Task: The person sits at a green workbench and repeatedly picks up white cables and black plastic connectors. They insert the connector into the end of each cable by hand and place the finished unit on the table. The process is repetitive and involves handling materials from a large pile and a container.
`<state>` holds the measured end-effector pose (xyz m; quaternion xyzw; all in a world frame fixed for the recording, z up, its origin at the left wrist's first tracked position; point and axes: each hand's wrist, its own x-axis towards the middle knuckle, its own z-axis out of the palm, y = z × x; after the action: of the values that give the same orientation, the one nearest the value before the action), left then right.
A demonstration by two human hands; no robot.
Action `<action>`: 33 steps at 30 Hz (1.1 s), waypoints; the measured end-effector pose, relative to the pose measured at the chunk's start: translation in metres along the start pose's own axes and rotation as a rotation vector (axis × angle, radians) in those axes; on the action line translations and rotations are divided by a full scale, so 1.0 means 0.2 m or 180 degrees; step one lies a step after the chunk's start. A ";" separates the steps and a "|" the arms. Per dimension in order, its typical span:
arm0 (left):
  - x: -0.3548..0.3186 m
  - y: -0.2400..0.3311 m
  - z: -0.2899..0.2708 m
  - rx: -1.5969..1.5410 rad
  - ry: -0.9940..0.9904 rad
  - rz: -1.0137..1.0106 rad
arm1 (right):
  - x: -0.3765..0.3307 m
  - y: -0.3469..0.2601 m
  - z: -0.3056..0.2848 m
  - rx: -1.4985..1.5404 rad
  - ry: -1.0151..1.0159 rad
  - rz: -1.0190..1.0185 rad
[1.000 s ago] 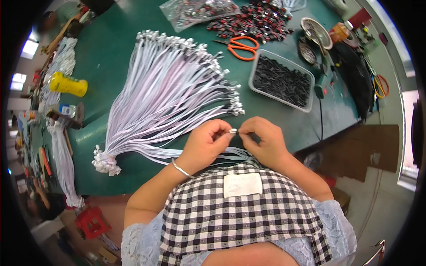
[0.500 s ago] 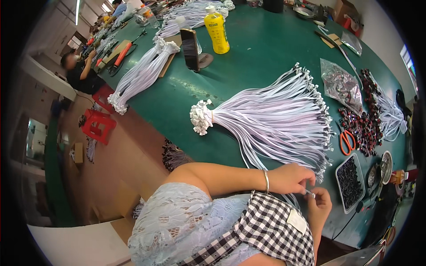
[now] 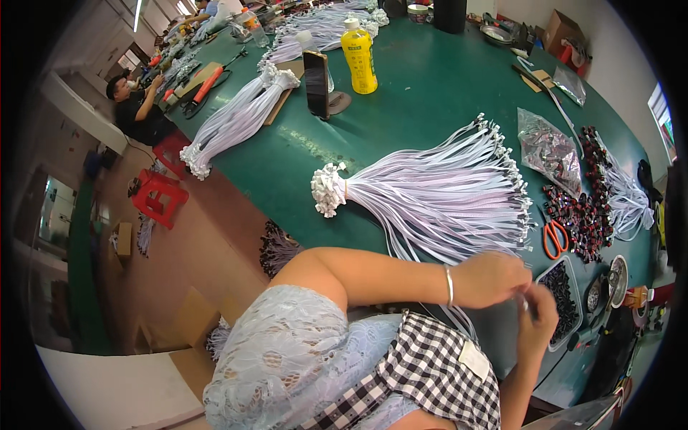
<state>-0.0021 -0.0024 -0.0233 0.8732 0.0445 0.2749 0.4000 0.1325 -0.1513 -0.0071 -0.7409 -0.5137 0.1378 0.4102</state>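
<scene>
My left hand (image 3: 494, 278) and my right hand (image 3: 539, 315) meet at the table's near edge, pinching the end of a thin white cable (image 3: 525, 304) between their fingertips. The cable's loose strands hang down over my checked apron (image 3: 437, 373). Just beyond the hands lies a big fanned bundle of white cables (image 3: 444, 197) on the green table (image 3: 423, 100), tied at its left end. A silver bangle circles my left wrist.
A clear tray of small black parts (image 3: 562, 287), orange scissors (image 3: 553, 239), a pile of black-and-red parts (image 3: 584, 208) and a plastic bag (image 3: 548, 150) lie right. A yellow bottle (image 3: 358, 57), an upright phone (image 3: 317, 84) and another cable bundle (image 3: 233, 122) lie farther off. A person (image 3: 136, 107) sits left by red stools (image 3: 161, 197).
The view has swung left and tilted, showing the far table and the seated person. My hands stay together on the cable end, now at the lower right.
</scene>
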 end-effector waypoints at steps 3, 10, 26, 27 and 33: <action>0.07 -0.12 0.04 0.0643 0.0246 0.0154 | 0.13 0.01 -0.12 -0.0465 0.0200 0.0178; 0.04 -0.21 0.08 0.1241 -0.0319 0.0155 | 0.13 0.25 -0.37 -0.2606 -0.0206 0.0162; -0.25 -0.06 0.01 0.0525 -0.1373 0.0558 | 0.13 0.28 -0.36 -0.1980 -0.0751 -0.0119; -0.25 -0.05 0.01 0.0543 -0.1463 0.0489 | 0.14 0.28 -0.36 -0.1936 -0.0713 -0.0064; -0.22 0.00 -0.02 0.0706 -0.2096 0.0266 | 0.16 0.25 -0.32 -0.2134 -0.0669 0.0065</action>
<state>-0.0407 -0.0127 -0.0402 0.9542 -0.0931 -0.0119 0.2840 0.2183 -0.1604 0.0014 -0.8212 -0.5623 0.0411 0.0877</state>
